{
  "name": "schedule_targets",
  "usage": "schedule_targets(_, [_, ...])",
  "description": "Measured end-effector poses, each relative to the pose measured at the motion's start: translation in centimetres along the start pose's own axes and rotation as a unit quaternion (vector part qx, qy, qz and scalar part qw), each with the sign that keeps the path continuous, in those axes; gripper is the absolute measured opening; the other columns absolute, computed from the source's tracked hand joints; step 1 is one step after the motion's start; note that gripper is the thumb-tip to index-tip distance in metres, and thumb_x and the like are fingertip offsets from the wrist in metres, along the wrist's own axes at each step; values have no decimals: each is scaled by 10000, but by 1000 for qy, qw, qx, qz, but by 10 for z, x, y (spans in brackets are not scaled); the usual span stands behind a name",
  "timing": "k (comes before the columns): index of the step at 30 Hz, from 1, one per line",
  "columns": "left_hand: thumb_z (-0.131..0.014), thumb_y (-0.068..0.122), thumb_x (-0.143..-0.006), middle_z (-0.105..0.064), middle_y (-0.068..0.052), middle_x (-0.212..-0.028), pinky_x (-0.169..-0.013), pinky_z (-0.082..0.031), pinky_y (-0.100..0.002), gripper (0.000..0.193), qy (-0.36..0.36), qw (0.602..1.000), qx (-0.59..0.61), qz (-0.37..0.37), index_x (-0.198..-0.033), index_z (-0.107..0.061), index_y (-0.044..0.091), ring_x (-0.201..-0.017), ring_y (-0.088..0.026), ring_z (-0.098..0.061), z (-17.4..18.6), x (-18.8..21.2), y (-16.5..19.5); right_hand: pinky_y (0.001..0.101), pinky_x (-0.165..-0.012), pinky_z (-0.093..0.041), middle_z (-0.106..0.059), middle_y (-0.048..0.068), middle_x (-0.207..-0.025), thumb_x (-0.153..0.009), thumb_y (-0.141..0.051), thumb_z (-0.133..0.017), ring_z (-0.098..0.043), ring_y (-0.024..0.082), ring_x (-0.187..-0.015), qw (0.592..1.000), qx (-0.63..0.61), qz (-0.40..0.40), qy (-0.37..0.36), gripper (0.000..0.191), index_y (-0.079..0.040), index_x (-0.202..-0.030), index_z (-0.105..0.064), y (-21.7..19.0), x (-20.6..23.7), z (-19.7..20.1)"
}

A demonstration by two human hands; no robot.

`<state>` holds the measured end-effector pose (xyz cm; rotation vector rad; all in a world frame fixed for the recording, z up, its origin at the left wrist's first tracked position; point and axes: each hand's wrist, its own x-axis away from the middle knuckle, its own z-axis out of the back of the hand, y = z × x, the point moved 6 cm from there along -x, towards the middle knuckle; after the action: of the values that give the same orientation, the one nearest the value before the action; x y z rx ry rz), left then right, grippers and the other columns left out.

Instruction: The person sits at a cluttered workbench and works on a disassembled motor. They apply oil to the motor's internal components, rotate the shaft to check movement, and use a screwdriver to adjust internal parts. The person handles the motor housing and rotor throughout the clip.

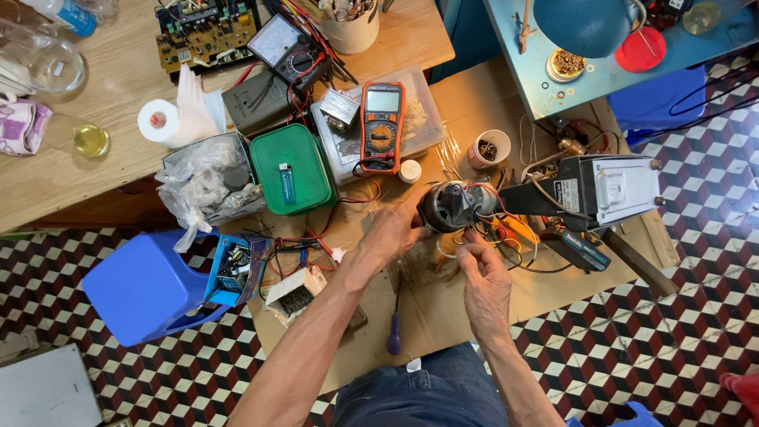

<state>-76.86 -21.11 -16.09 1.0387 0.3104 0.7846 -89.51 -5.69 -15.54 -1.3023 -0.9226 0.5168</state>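
A small grey electric motor [451, 205] with copper windings and coloured wires stands on a sheet of cardboard [443, 308]. My left hand [391, 233] rests against its left side and steadies it. My right hand [482, 273] is just below the motor, its fingers pinched on a thin wire [462, 241] that runs from it. An orange multimeter [383, 126] lies on a clear plastic box just behind the motor. A screwdriver with a purple handle [394, 336] lies on the cardboard between my arms.
A green box [291, 170] with a lighter on it, a metal tin of bags [207, 183] and a paper roll [162, 122] sit at left. A blue plastic stool [146, 289] lies tipped. A grey power tool [601, 190] stands right of the motor.
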Motion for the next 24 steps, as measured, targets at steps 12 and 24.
schedule_targets(12, [-735,36,-809,-770,-138,-883,-744,-576,-421,937,-32,998,-27,54,-1616,-284,187,-796,-300,-757,-3,1,-15,226,-985,-494,-710,64,-1214,-1004,-158,-633,-637,77,-1090,998,-60,-19,-1,207,17,-1104,-680,-1,-7,7])
schedule_targets(24, [-862,129,-775,-746,-187,-972,-763,-548,-487,957,0,991,-133,20,-1555,-309,151,-913,-384,-716,-4,1,-9,226,-815,-477,-688,38,-1010,-1020,-163,-651,-599,79,-911,998,-33,-57,-15,203,-6,-1140,-701,3,-17,18])
